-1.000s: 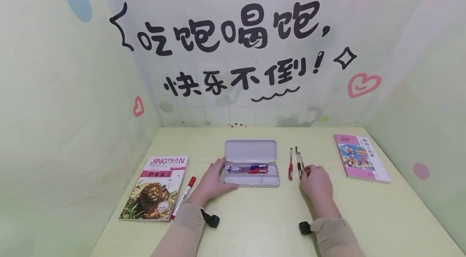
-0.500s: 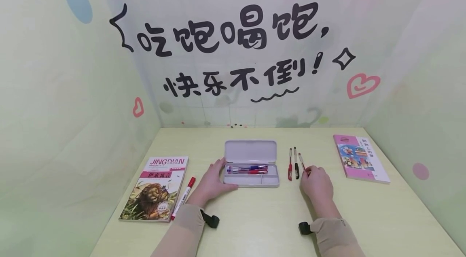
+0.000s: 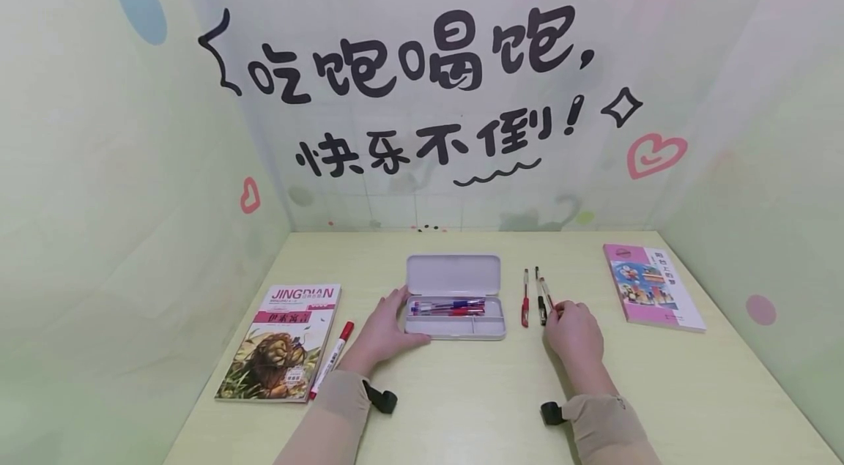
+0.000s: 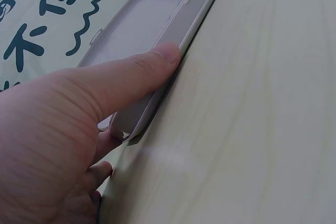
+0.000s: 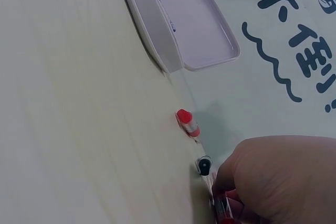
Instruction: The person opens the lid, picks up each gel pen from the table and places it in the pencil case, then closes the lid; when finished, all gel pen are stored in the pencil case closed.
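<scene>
R hand sits near-right of centre on the desk, fingers curled around the near end of a red pen. In the R wrist view I see fingertips pinching that pen's butt end; how tight, can't tell. Pen lies w/ its tip pointing far, rightmost of three. Black pen is just beside it on the left, and another red pen lies left of that. All three are between the pencil case and the pink book, well apart from the book.

L hand is at the case's near-left corner. Thumb lies flat along the near wall of the tray, other fingers tucked around the left end. It reads as bracing, fingers mostly straight, not a full clasp. Case lid is up; a few pens lie in the far compartment.

Handling, my read: the pen is light, stiff, smooth plastic, round barrel, so likely to roll or spin if pinched at the very end. Better hold = mid-barrel, thumb opposite two fingers. Neighbour pens are close enough to get nudged. Case looks thin and light, prob slides on the smooth top w/o that L hand.

Lion book and a red marker lie near-left, untouched.
</scene>
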Demonstrator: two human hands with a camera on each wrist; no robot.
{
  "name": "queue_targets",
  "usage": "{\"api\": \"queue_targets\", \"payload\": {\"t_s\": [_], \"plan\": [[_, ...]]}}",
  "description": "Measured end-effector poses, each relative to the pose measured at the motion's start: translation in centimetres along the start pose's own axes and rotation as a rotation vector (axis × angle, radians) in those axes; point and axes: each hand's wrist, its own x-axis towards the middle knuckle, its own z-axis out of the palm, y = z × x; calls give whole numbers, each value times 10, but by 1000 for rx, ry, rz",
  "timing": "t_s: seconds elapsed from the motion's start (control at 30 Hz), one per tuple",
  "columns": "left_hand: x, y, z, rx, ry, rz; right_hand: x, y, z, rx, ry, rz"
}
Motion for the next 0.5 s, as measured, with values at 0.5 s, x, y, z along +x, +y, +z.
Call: {"api": "queue_targets", "payload": {"t_s": [0.5], "plan": [[0, -2, 1, 12, 4, 12, -3, -23, 4, 93, 155, -198]]}}
